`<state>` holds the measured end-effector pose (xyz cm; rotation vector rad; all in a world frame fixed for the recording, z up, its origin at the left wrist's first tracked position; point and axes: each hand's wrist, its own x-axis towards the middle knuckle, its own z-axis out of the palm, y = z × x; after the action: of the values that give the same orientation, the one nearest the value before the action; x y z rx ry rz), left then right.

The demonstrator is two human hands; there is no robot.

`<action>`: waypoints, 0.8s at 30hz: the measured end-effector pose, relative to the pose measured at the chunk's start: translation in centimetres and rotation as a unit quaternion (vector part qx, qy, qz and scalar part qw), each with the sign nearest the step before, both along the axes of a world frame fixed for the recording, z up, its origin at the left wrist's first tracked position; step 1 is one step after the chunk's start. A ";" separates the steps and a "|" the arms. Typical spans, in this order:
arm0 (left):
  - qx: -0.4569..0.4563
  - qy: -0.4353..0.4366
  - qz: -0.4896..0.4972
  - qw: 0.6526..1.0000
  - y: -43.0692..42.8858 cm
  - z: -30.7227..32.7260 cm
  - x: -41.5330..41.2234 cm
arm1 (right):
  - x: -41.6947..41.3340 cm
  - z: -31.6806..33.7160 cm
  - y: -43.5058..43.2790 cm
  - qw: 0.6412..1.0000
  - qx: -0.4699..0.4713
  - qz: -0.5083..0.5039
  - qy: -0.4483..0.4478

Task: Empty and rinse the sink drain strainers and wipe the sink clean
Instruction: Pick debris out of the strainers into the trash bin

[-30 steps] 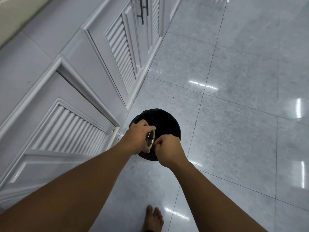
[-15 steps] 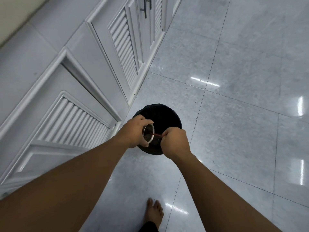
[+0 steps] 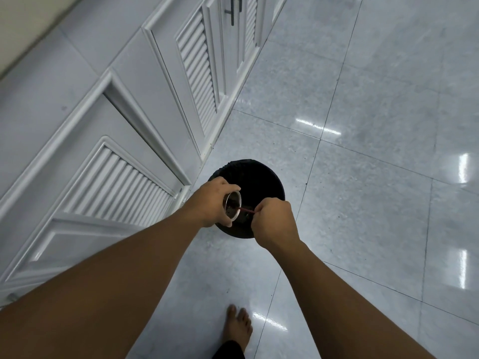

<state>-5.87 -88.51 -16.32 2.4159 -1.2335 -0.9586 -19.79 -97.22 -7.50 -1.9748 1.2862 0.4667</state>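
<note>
Gripped the strainer (image 3: 233,209) sideways in curled fingers of the left hand (image 3: 211,203), above the black bin (image 3: 259,177); pinched a thin reddish stick (image 3: 246,210) in the right hand (image 3: 274,221), tip inside the strainer.

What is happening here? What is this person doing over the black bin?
A person stands over a black bin on the tiled floor, beside white louvred cabinet doors. The left hand holds a small metal strainer, tipped on its side above the bin. The right hand pinches a thin reddish stick whose tip is inside the strainer, apparently to scrape out the dark residue that shows there.
</note>
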 end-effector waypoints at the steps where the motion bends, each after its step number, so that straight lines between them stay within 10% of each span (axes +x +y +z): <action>1: 0.002 -0.005 0.000 1.000 -0.1 -0.1 -0.1 | 0.1 0.0 0.1 1.000 -0.005 -0.004 -0.001; 24: 0.015 -0.008 0.006 1.000 -0.7 -0.5 0.6 | -0.8 -1.1 1.1 0.996 -0.012 -0.072 -0.043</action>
<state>-5.32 -89.23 -16.78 2.4556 -1.2177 -0.9625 -20.63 -96.13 -8.56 -1.8850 1.3725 0.2951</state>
